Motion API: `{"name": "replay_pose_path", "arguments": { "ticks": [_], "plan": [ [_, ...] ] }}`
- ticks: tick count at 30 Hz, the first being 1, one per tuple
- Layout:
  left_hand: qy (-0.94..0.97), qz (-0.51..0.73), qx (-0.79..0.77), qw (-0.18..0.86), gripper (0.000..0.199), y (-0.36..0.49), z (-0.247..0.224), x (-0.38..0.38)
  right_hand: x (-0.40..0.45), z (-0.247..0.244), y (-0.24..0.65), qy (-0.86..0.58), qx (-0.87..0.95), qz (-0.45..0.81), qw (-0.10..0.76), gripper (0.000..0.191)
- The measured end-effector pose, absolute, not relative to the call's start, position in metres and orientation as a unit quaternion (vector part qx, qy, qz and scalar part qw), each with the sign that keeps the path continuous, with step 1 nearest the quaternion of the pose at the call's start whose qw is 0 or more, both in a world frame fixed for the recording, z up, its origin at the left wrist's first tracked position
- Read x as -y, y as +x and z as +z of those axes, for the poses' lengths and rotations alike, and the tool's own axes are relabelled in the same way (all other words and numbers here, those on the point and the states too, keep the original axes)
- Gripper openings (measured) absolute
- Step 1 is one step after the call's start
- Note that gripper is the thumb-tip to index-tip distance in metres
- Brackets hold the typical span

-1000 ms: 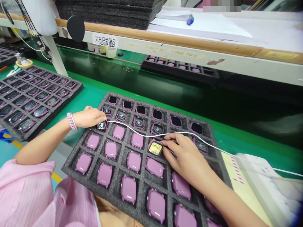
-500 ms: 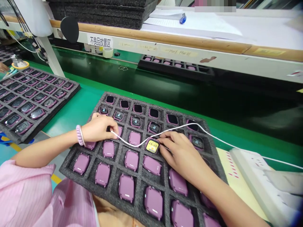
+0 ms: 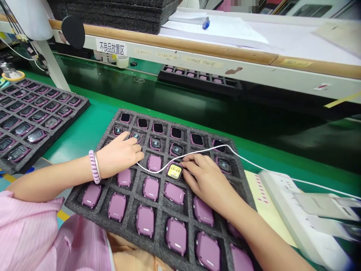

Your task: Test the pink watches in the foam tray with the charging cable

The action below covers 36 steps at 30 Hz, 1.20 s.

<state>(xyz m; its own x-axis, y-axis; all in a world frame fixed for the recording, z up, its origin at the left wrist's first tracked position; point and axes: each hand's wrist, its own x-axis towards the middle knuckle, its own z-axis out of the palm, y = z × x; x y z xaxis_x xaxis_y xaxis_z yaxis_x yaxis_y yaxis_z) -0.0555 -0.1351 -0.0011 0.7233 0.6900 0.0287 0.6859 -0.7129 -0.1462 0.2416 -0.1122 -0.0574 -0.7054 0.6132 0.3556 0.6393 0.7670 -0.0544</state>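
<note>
A dark foam tray [image 3: 77, 210] lies before me with purple smartwatches in its slots. Back rows are screen up, some lit; nearer ones mostly lie back up. My left hand [image 3: 121, 155] is over the tray's left part, palm down, fingers bent. A white cable [image 3: 149, 171] runs out from beneath its fingertips, and the cable's end is hidden there. My right hand [image 3: 207, 180] grips the right edge of a smartwatch [image 3: 174, 171] between fingertips and thumb. Its yellow screen reads 07:57, upside down to me. The cable passes just above this watch and the right fingers.
At the left stands a second tray of smartwatches [image 3: 45, 113]. A white power strip [image 3: 293, 203] sits right of my tray, the cable running past it. Behind is a dark conveyor belt [image 3: 126, 88] carrying another tray [image 3: 197, 82]. A shelf [image 3: 197, 52] with papers and foam trays crosses above.
My left hand has turned palm down and shifted a little right, covering the cable end that showed before. My right hand stays at the lit watch. The whole view has shifted slightly.
</note>
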Motion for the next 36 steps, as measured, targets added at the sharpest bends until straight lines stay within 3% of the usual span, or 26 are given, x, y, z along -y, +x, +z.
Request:
{"name": "replay_pose_path", "arguments": {
  "ticks": [2, 5, 11, 13, 25, 31, 36],
  "plan": [
    [-0.925, 0.024, 0.366, 0.097, 0.014, -0.052, 0.001, 0.134, 0.112, -0.058, 0.242, -0.341, 0.923, -0.038, 0.177, 0.024],
    [-0.918, 0.036, 0.390, 0.064, 0.008, -0.053, 0.005, 0.127, 0.112, -0.058, 0.242, -0.338, 0.923, -0.043, 0.177, 0.025],
    [-0.835, -0.027, 0.480, -0.268, 0.032, -0.081, 0.008, 0.100, 0.113, -0.058, 0.241, -0.343, 0.921, -0.046, 0.180, 0.025],
    [-0.814, -0.038, 0.473, -0.336, 0.037, -0.091, 0.004, 0.094, 0.113, -0.057, 0.240, -0.345, 0.920, -0.045, 0.178, 0.024],
    [-0.831, -0.027, 0.462, -0.310, 0.041, -0.093, -0.013, 0.099, 0.117, -0.048, 0.235, -0.366, 0.908, -0.058, 0.195, 0.024],
    [-0.843, -0.039, 0.455, -0.285, 0.047, -0.093, -0.019, 0.098, 0.121, -0.030, 0.228, -0.396, 0.865, -0.121, 0.282, 0.025],
    [-0.850, -0.050, 0.443, -0.281, 0.054, -0.096, -0.023, 0.095, 0.133, -0.023, 0.204, -0.338, 0.902, -0.053, 0.262, 0.026]
  ]
}}
